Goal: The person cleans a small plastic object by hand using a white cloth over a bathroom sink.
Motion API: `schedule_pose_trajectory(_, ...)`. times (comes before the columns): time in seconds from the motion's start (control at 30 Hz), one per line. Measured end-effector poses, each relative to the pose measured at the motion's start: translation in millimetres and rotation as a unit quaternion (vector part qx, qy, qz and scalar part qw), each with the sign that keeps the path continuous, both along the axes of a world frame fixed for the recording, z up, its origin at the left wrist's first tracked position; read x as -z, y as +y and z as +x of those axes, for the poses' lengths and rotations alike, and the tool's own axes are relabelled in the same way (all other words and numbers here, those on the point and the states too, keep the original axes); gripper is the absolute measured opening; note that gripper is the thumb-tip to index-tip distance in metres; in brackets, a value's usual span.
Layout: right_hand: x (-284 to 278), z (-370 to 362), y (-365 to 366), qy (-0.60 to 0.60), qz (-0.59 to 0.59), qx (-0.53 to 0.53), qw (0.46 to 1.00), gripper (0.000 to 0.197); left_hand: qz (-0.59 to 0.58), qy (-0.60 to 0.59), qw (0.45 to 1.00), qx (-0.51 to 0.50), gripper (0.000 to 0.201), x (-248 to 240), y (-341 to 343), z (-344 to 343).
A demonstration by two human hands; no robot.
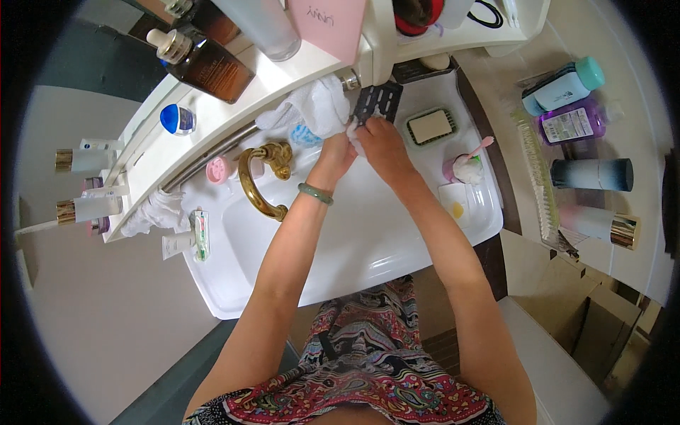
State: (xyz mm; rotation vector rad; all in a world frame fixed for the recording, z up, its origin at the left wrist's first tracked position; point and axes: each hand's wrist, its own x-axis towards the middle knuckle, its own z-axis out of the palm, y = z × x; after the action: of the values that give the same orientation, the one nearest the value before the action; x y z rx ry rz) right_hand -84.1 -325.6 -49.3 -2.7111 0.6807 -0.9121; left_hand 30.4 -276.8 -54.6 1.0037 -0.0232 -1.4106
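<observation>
At the back of the white sink [304, 258], my two hands are close together over a small white cloth [355, 137]. My right hand [382, 144] has its fingers curled round it, at the lower end of a black slotted rack [379, 101]. My left hand [340, 157], with a green bangle on the wrist, is closed against the cloth's other side; some of its fingers are hidden. Just above the left hand, a white towel [312, 106] hangs from a metal rail. The brass faucet [258, 177] stands left of my hands.
Right of my hands are a soap bar [431, 126] in a dish and a cup [453, 168] with a pink handle. Several bottles [591, 174] and a brush [538, 180] line the right side. A shelf [234, 110] with a dropper bottle [205, 69] overhangs the left.
</observation>
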Motion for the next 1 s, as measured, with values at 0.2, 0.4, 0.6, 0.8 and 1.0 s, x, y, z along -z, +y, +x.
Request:
schedule_pose_trajectory(0.2,-4,-24,10,-0.021,-0.009,0.06,0.998,0.006,0.002,-0.158,0.986,0.053,0.036,9,2,-3)
schedule_pose_trajectory(0.4,-1,-16,6,-0.032,-0.006,0.092,0.995,0.011,0.031,-0.197,0.975,0.099,0.042,-1,-6,-10)
schedule_pose_trajectory(0.6,-15,-53,3,-0.005,-0.046,0.115,0.992,0.01,-0.12,-0.467,0.865,0.137,0.036,71,-7,8)
schedule_pose_trajectory(0.8,-2,-25,6,-0.027,-0.024,0.068,0.997,0.009,-0.102,-0.569,0.793,0.189,0.053,57,-8,2)
schedule_pose_trajectory(1.0,0,-66,-11,-0.013,-0.071,0.106,0.992,0.014,-0.041,-0.475,0.866,0.148,0.039,33,-14,-16)
